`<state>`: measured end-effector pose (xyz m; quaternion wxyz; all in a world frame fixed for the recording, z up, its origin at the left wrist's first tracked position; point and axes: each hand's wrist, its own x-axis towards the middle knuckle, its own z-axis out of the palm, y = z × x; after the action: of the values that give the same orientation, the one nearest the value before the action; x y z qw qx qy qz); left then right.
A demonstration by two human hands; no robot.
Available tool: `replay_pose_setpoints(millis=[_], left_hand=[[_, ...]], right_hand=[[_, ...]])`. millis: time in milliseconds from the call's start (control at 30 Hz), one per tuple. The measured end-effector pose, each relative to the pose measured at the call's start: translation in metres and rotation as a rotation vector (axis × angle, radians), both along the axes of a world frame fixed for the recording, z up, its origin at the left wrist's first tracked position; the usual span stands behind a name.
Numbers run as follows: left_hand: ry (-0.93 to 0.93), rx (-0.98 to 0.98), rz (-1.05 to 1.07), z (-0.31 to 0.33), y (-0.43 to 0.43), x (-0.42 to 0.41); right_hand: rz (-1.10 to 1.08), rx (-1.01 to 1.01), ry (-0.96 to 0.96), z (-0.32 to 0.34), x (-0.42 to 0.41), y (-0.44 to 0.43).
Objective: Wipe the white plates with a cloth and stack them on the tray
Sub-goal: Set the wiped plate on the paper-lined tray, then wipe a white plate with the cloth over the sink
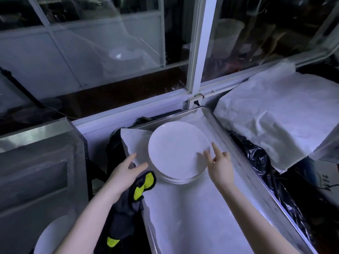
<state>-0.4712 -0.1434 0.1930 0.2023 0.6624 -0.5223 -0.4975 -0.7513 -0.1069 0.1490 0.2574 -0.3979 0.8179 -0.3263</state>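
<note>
Tray [183,112] took up centre to lower right of frame, metal rim, white mesh liner [192,217] over its floor, long axis running from upper centre down to the lower right corner. Stack of white plates [177,151] sat on the liner in the tray's far half, mid-frame, top plate roughly square on the ones under it. Round, so no long axis to line up with, only rim position mattered. One more white plate [51,235] showed at lower left of frame, off the tray and well apart from the stack. Cloth [135,191], dark with yellow-green patches, hung from under the left hand [128,171] over the tray's left edge, just beside the stack's near-left rim. Stack lay between the two hands: up and right of the left hand, directly left of the right hand [220,165]. Left hand was near the rim but not touching it, two visible digits straight and apart. The rest were hidden under the palm, so couldn't tell if they pinched the cloth. Right hand had its fingers [206,154] spread and straight, tips resting on the top plate's right edge, gripping nothing. My read: top plate was placed and the right hand was only squaring it. If the lower-left plate is next, the left arm is clearly the nearer one, and that plate sits down and left of the left hand, so the reach would go away from the tray. Right hand would have to cross the body and the cloth.
</note>
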Motion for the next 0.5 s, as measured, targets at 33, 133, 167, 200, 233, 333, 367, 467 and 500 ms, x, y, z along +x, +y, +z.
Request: replay_pose_setpoints(millis=[33, 133, 167, 200, 233, 333, 367, 467, 500], left_hand=[[0.042, -0.002, 0.027, 0.004, 0.007, 0.009], [0.153, -0.005, 0.130, 0.015, 0.028, 0.039], [0.171, -0.002, 0.167, 0.020, 0.034, 0.049], [0.182, -0.003, 0.201, 0.025, 0.040, 0.059], [0.195, -0.008, 0.234, 0.030, 0.047, 0.071], [0.247, -0.031, 0.342, 0.044, 0.070, 0.110], [0.254, -0.032, 0.377, 0.048, 0.078, 0.125], [0.271, -0.034, 0.466, 0.056, 0.105, 0.176], [0.295, -0.035, 0.493, 0.057, 0.112, 0.194]], right_hand=[[-0.008, -0.045, 0.033, 0.004, 0.005, 0.003], [0.083, -0.224, 0.138, 0.020, 0.037, 0.010], [0.143, -0.258, 0.137, 0.027, 0.052, 0.011], [0.214, -0.282, 0.123, 0.033, 0.069, 0.012], [0.292, -0.300, 0.106, 0.038, 0.087, 0.013], [0.523, -0.320, 0.056, 0.051, 0.149, 0.015], [0.589, -0.323, 0.048, 0.054, 0.171, 0.016], [0.749, -0.342, 0.019, 0.059, 0.236, 0.022], [0.788, -0.345, 0.005, 0.059, 0.256, 0.024]])
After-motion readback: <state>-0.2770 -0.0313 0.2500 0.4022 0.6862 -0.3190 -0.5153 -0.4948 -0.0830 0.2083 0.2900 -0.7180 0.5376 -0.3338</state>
